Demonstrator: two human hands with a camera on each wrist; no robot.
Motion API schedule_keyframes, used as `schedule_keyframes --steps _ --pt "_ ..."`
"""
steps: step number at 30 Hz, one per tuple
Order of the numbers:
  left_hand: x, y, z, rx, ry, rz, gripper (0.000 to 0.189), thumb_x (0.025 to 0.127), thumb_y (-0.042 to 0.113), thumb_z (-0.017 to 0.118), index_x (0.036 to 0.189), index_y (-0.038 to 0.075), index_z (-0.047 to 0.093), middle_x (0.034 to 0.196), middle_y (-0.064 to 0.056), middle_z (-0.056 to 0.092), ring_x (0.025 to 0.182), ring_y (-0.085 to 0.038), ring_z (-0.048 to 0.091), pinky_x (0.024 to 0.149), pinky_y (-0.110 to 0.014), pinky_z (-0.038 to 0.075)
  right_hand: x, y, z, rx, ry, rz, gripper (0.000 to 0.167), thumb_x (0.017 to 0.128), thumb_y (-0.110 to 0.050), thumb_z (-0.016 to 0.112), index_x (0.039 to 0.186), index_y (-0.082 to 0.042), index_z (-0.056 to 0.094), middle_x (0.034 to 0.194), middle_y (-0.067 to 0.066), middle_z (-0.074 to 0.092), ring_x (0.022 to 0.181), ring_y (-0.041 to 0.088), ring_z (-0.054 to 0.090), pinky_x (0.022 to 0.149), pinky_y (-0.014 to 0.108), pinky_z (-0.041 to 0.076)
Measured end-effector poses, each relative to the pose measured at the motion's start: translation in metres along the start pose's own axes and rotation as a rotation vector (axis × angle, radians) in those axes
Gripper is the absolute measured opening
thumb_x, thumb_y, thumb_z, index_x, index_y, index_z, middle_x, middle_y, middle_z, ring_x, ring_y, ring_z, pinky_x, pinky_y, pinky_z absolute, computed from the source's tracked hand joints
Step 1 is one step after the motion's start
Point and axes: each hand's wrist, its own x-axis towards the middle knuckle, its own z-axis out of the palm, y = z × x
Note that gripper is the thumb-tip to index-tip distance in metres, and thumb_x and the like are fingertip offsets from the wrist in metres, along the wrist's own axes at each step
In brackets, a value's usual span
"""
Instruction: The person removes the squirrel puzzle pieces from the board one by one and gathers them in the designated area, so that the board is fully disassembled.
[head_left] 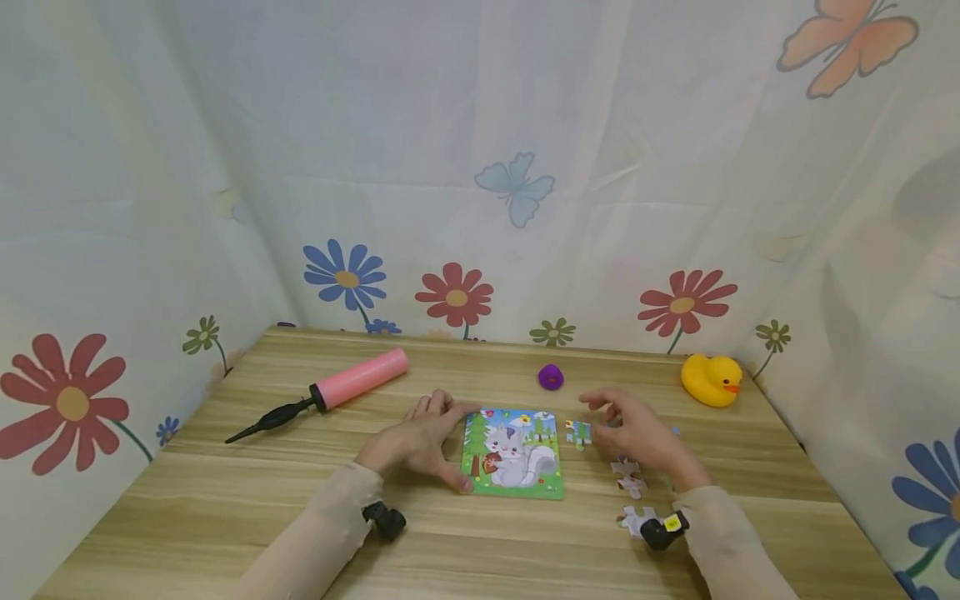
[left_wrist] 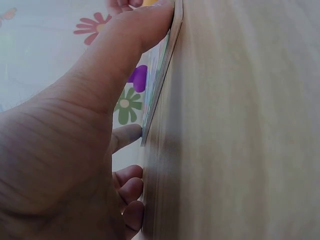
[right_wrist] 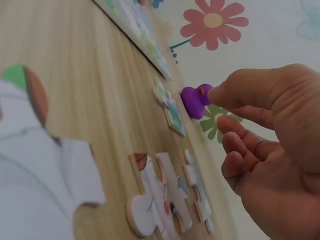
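A square picture board (head_left: 512, 467) of a grey squirrel on grass lies on the table. My left hand (head_left: 420, 439) rests at its left side, thumb and forefinger spread, one tip at each left corner; its other fingers touch the wood. In the left wrist view the board's edge (left_wrist: 162, 75) runs from thumb to forefinger. My right hand (head_left: 637, 433) hovers just right of a blue-and-green jigsaw piece (head_left: 577, 432), fingers loosely bent with nothing between them. Below that hand lie a pale jigsaw piece (head_left: 628, 478) and a larger-looking white piece (right_wrist: 35, 175).
A pink hand pump (head_left: 363, 379) with a black nozzle lies at the left. Toward the back sits a small purple toy (head_left: 551, 377). The yellow rubber duck (head_left: 708, 381) stands at the back right. A flowered curtain (head_left: 420, 167) encloses the table's far side.
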Motion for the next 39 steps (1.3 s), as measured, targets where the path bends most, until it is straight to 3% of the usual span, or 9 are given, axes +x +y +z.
schedule_keyframes --steps 5,20,31,36,39 --pt "0.000 0.000 0.000 0.003 -0.001 -0.002 0.124 0.070 0.065 0.101 0.172 0.031 0.038 0.150 -0.011 0.038 0.125 -0.030 0.038 0.107 -0.049 0.038 0.000 -0.009 -0.002 0.050 0.044 -0.002 0.058 0.106 -0.012 0.077 0.159 -0.009 0.056 0.149 0.021 0.062 0.122 0.034 0.062 0.107 0.053 0.054" --pt "-0.002 0.001 -0.002 0.003 0.001 0.014 0.124 0.070 0.065 0.101 0.172 0.029 0.039 0.146 -0.010 0.039 0.124 -0.030 0.038 0.106 -0.048 0.037 0.001 -0.035 0.003 0.102 0.063 -0.091 0.071 0.099 -0.021 0.087 0.161 -0.008 0.053 0.147 0.024 0.062 0.120 0.037 0.064 0.099 0.042 0.057" --pt "-0.002 0.002 -0.001 0.007 0.013 0.027 0.125 0.069 0.065 0.102 0.171 0.027 0.040 0.142 -0.012 0.039 0.120 -0.029 0.038 0.101 -0.047 0.037 0.004 -0.041 0.019 0.118 -0.011 -0.105 0.069 0.099 -0.016 0.088 0.159 -0.008 0.055 0.143 0.025 0.062 0.120 0.039 0.064 0.102 0.060 0.056" --pt "-0.002 0.001 -0.001 0.011 0.019 0.036 0.124 0.070 0.065 0.102 0.171 0.028 0.040 0.142 -0.012 0.039 0.120 -0.030 0.038 0.102 -0.048 0.038 0.006 -0.042 0.030 0.129 -0.053 -0.124 0.072 0.097 -0.019 0.090 0.158 -0.002 0.055 0.140 0.025 0.064 0.118 0.041 0.066 0.101 0.059 0.057" --pt "-0.002 0.000 -0.001 0.013 0.023 0.039 0.124 0.070 0.065 0.102 0.171 0.028 0.040 0.142 -0.012 0.040 0.120 -0.031 0.038 0.102 -0.048 0.038 0.007 -0.042 0.036 0.111 -0.082 -0.123 0.072 0.096 -0.020 0.091 0.157 -0.004 0.057 0.139 0.022 0.064 0.116 0.036 0.066 0.099 0.052 0.058"
